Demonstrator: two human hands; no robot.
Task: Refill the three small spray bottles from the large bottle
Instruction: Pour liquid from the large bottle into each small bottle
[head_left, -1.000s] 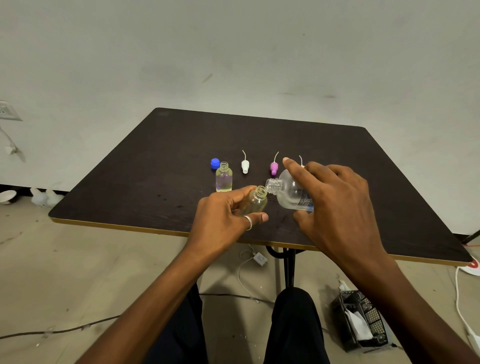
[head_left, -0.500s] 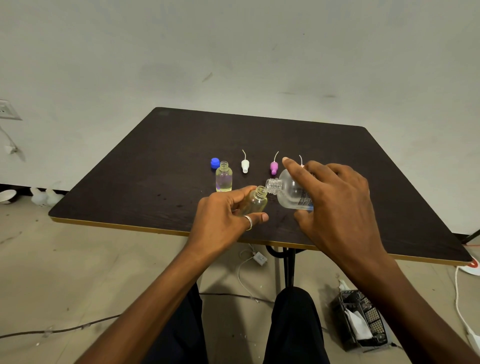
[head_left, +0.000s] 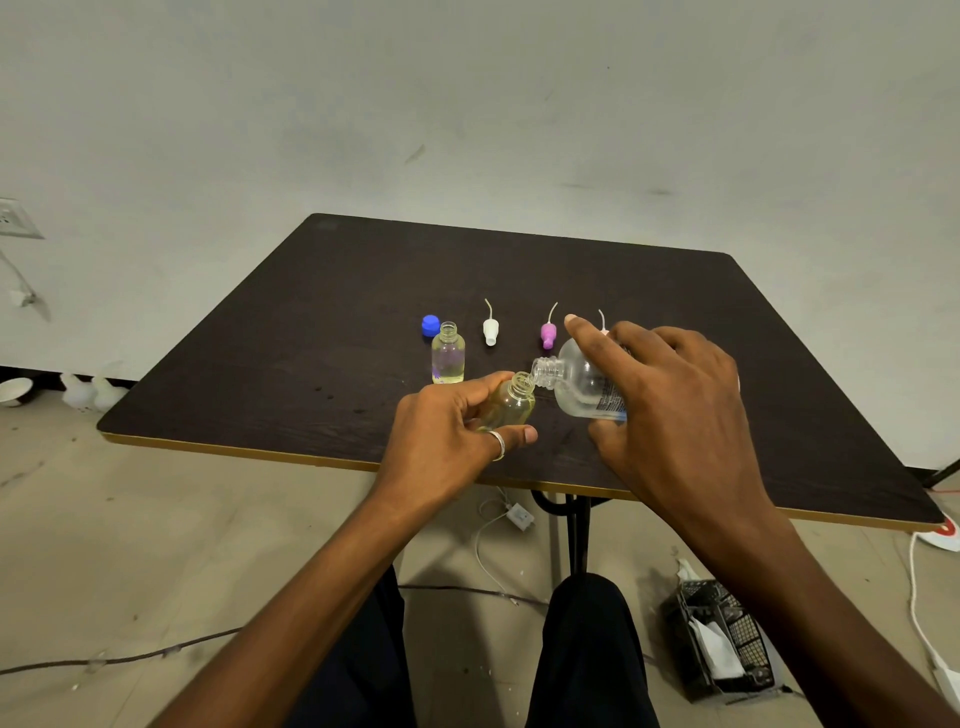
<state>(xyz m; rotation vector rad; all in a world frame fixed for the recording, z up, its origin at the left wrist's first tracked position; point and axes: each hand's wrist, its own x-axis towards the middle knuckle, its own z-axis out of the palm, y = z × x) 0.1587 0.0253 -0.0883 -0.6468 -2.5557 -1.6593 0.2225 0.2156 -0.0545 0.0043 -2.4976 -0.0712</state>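
My right hand grips the large clear bottle, tipped on its side with its open neck touching the mouth of a small clear bottle. That small bottle is tilted, with my left hand wrapped around it above the table's near edge. A second small bottle stands uncapped and upright, holding liquid. Behind it lies a blue cap. A white spray top and a pink spray top lie in a row; a third top peeks out behind my right hand. A third small bottle is not visible.
The dark table has a yellow-edged front rim, with small drops on its surface left of my hands. On the floor lie cables, a black mesh basket at the right and a white power strip.
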